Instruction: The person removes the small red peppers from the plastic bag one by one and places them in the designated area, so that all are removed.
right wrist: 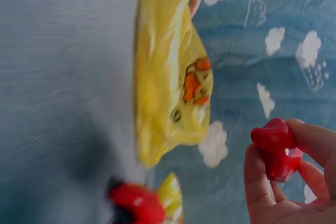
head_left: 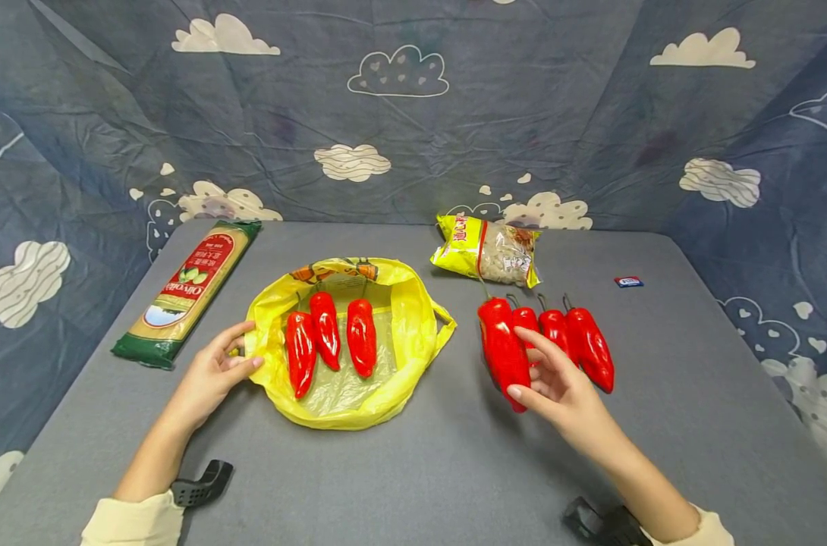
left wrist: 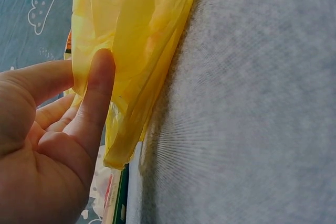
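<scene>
Right hand (head_left: 565, 388) holding pepper (head_left: 504, 350), perhaps "Olivoilà" packet (head_left: 190, 292)

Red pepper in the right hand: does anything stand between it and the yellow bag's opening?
Only table surface lies between the red pepper and the yellow bag, but the bag's own raised right side stands before the opening.
</scene>
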A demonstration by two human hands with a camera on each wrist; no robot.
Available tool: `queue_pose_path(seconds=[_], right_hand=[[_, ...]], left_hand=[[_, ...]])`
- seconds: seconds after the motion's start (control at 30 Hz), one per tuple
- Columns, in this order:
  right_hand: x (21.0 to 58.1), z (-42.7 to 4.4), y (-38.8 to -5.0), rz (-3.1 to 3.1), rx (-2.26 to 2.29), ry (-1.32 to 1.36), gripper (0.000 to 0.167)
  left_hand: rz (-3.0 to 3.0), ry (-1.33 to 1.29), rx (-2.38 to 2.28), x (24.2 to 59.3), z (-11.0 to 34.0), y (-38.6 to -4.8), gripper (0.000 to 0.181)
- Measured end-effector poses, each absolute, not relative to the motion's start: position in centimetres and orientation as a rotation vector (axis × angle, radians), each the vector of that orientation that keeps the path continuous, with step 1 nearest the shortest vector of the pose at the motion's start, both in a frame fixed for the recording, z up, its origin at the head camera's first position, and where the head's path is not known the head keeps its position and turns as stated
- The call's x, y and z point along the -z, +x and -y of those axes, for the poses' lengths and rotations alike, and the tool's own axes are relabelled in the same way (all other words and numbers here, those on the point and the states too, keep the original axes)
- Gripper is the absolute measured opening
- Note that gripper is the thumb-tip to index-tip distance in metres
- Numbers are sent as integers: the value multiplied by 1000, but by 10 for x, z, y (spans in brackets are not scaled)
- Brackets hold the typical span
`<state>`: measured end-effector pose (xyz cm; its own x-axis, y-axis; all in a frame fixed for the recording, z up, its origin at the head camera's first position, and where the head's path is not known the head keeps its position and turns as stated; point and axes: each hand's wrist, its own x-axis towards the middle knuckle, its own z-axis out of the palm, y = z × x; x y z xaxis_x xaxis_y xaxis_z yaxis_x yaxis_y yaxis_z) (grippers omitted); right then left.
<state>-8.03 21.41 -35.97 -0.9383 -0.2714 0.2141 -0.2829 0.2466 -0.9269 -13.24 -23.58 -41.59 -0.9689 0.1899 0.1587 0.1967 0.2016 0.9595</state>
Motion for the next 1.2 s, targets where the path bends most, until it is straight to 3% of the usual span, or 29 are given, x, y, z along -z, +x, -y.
queue_pose_path(seconds=[0.27, 0.67, 1.03, 1.2], right_hand=[[384, -244, -47, 2568, -1791, 310, 69], [409, -248, -21, 2728, -1776, -158, 73], [413, -241, -21, 2817, -1710, -216, 72], [415, -240, -26, 2820, -1597, -63, 69]], left_hand=[[2431, -385, 1948, 415, 235, -132, 55], [2449, -377, 1932, 416, 234, -133, 55], [2452, -370, 1926, 417, 236, -132, 55], [2449, -374, 1922, 417, 236, -132, 55]])
